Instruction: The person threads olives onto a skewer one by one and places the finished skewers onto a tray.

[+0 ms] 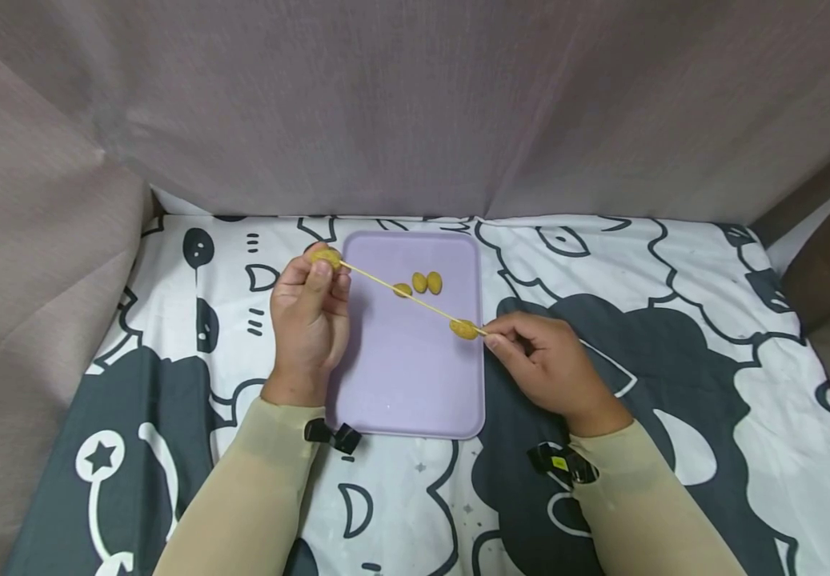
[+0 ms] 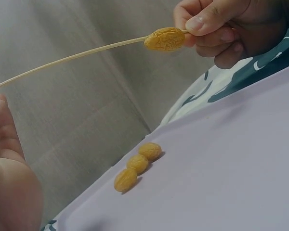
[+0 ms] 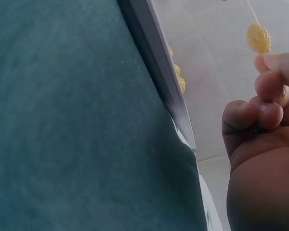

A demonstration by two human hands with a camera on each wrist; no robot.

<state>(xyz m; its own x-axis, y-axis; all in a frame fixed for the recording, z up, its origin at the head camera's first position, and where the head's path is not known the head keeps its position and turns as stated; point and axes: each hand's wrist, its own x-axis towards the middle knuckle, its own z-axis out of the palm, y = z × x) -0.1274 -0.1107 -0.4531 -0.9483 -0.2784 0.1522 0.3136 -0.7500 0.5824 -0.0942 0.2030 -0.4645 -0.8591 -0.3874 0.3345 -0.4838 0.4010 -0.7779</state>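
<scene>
A thin wooden skewer [image 1: 371,277] spans the space between both hands, above the lilac tray [image 1: 407,384]. My left hand [image 1: 306,328] pinches a wrinkled yellow oval fruit [image 1: 326,256] between thumb and fingers at the skewer's far end. At the near end, my right hand [image 1: 547,360] pinches the skewer with thumb and forefinger. Another wrinkled yellow fruit [image 2: 164,39] is threaded on the stick close beside the right fingertips. The skewer bows slightly in the left wrist view, where the left-hand fruit is mostly cut off by the frame's edge.
Three more yellow fruits [image 2: 137,164] lie in a row on the tray's far half. Under the tray spreads a white and dark grey patterned cloth [image 1: 645,352]. A grey-brown curtain [image 1: 415,112] hangs behind and at both sides.
</scene>
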